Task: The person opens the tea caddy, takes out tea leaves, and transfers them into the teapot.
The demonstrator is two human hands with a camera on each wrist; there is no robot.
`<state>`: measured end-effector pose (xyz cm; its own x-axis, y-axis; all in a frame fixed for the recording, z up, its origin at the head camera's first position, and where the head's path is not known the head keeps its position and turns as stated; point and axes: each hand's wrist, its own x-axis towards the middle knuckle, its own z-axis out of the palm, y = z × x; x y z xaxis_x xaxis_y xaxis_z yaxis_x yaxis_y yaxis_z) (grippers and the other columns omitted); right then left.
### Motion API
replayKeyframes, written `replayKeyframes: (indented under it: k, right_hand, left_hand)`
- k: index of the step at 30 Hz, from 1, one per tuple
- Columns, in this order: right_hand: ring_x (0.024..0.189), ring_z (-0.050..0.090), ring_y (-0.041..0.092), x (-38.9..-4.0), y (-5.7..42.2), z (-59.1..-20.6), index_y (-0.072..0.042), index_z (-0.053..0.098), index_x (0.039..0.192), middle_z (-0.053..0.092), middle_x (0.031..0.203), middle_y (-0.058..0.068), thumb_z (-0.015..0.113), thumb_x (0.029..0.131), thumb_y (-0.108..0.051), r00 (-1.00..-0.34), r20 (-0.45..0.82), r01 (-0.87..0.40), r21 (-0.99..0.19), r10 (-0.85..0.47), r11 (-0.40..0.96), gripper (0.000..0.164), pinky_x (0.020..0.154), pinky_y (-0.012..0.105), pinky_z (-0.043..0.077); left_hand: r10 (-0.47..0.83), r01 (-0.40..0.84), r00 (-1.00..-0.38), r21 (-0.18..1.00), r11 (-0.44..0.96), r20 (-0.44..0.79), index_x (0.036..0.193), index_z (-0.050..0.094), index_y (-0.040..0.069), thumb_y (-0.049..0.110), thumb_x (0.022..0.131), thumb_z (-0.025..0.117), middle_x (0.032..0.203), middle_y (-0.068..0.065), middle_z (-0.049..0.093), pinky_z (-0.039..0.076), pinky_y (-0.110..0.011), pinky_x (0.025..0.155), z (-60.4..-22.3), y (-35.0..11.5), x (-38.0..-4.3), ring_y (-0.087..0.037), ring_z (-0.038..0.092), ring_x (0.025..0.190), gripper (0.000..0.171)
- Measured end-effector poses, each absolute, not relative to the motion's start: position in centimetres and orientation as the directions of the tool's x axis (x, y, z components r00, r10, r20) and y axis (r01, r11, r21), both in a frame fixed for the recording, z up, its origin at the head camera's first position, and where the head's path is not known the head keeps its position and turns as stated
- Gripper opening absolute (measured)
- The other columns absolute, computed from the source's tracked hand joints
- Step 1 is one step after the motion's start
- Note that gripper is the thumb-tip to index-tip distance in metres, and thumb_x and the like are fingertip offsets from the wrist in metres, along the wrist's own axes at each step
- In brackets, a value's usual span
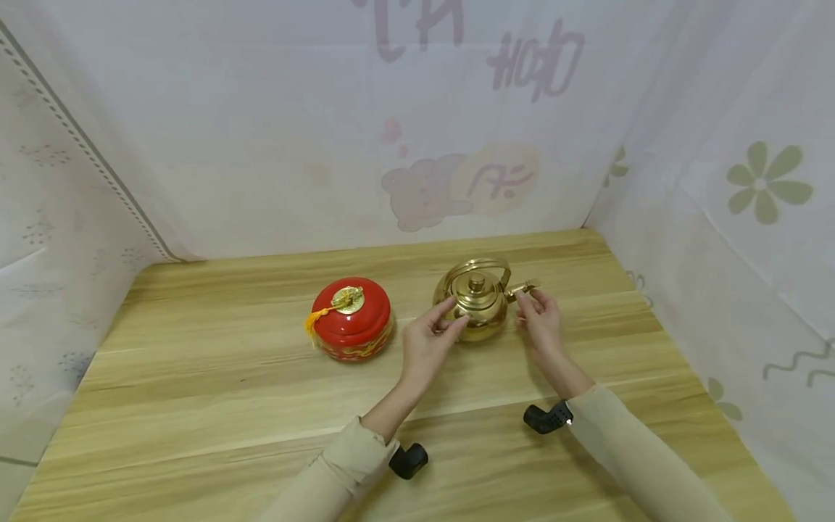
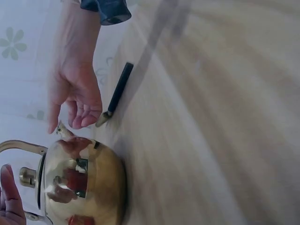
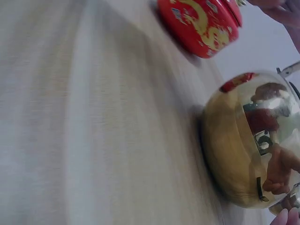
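A shiny gold teapot point(image 1: 479, 319) with a looped top handle and knobbed lid stands upright on the wooden table. My left hand point(image 1: 427, 344) is at the teapot's left front, thumb and forefinger spread apart; whether they touch the metal cannot be told. Close to the spout point(image 1: 517, 288) is my right hand point(image 1: 543, 322), its fingers loosely bent and nothing seen gripped. Beyond that hand, a brush point(image 2: 121, 89) with a dark handle lies on the table in the left wrist view. In the head view the hand hides most of it.
A round red lidded jar point(image 1: 352, 326) with gold dragon decoration and a yellow tassel point(image 1: 316, 319) stands left of the teapot. Pale printed cloth point(image 1: 293, 145) hangs behind and along both sides of the table point(image 1: 215, 391).
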<state>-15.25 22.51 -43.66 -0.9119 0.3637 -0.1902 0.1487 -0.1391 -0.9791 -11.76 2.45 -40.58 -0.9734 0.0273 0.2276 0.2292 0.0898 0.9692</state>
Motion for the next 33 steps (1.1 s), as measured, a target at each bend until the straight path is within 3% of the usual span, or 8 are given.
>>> replayKeyframes:
  k: [3,11,17,23,26,30,33]
  right_hand:
    - [0.062,0.048,0.001,-16.1,22.2,-43.7,0.0,0.035,0.135,0.053,0.083,-0.01,0.057,0.095,-0.025,-0.91,-0.217,0.177,-0.974,0.354,-0.143,0.052,0.055,0.013,0.045]
    - [0.057,0.048,0.004,-16.9,22.4,-44.4,-0.01,0.043,0.103,0.052,0.072,-0.008,0.053,0.096,-0.021,-0.905,-0.24,0.202,-0.969,0.352,-0.142,0.016,0.049,0.014,0.042]
    - [0.058,0.05,0.005,-17.1,22.5,-44.6,-0.008,0.044,0.11,0.053,0.071,-0.005,0.051,0.097,-0.019,-0.918,-0.197,0.185,-0.98,0.343,-0.07,0.018,0.052,0.015,0.044]
    - [0.059,0.05,0.005,-17.1,22.3,-44.4,-0.009,0.043,0.112,0.053,0.069,-0.005,0.049,0.098,-0.02,-0.928,-0.186,0.182,-0.982,0.324,-0.042,0.019,0.053,0.016,0.046]
    - [0.059,0.051,0.005,-17.1,22.3,-44.4,-0.008,0.042,0.112,0.053,0.069,-0.004,0.049,0.098,-0.02,-0.931,-0.178,0.174,-0.984,0.318,-0.041,0.019,0.053,0.016,0.046]
    - [0.058,0.051,0.005,-17.2,22.4,-44.4,-0.009,0.042,0.111,0.053,0.069,-0.004,0.048,0.098,-0.019,-0.934,-0.173,0.166,-0.985,0.314,-0.048,0.017,0.052,0.016,0.045]
    - [0.058,0.05,0.005,-17.2,22.4,-44.5,-0.009,0.043,0.11,0.052,0.068,-0.004,0.048,0.098,-0.019,-0.934,-0.17,0.163,-0.985,0.313,-0.049,0.016,0.052,0.016,0.045]
  left_hand:
    - [0.015,0.248,-0.969,0.961,0.125,0.249,0.118,0.062,-0.005,0.012,0.084,0.07,0.086,-0.02,0.071,0.049,-0.013,0.05,-40.3,3.4,-12.9,-0.028,0.07,0.069,0.039]
    - [0.016,0.296,-0.953,0.925,0.239,0.301,0.12,0.06,-0.008,0.011,0.083,0.071,0.085,-0.017,0.071,0.046,-0.012,0.047,-40.6,5.4,-14.6,-0.018,0.067,0.063,0.043]
    - [0.025,0.312,-0.947,0.897,0.313,0.32,0.119,0.061,-0.007,0.012,0.085,0.07,0.09,-0.016,0.071,0.047,-0.012,0.047,-40.4,6.4,-15.8,-0.017,0.068,0.066,0.04]
    - [0.019,0.301,-0.946,0.855,0.423,0.323,0.113,0.065,-0.006,0.013,0.086,0.069,0.069,-0.009,0.069,0.035,-0.011,0.04,-40.0,6.9,-16.3,-0.006,0.053,0.048,0.034]
    - [0.004,0.291,-0.946,0.845,0.448,0.324,0.112,0.065,-0.006,0.014,0.086,0.068,0.068,-0.006,0.071,0.033,-0.012,0.038,-39.9,7.2,-16.5,-0.006,0.058,0.048,0.032]
    - [-0.019,0.28,-0.946,0.848,0.45,0.323,0.112,0.066,-0.004,0.012,0.088,0.066,0.073,-0.004,0.073,0.043,-0.016,0.042,-40.1,7.4,-16.7,-0.01,0.067,0.058,0.029]
    - [-0.037,0.281,-0.942,0.847,0.452,0.333,0.111,0.067,-0.004,0.01,0.088,0.065,0.075,-0.005,0.073,0.052,-0.02,0.054,-40.2,7.5,-16.7,-0.012,0.069,0.063,0.027]
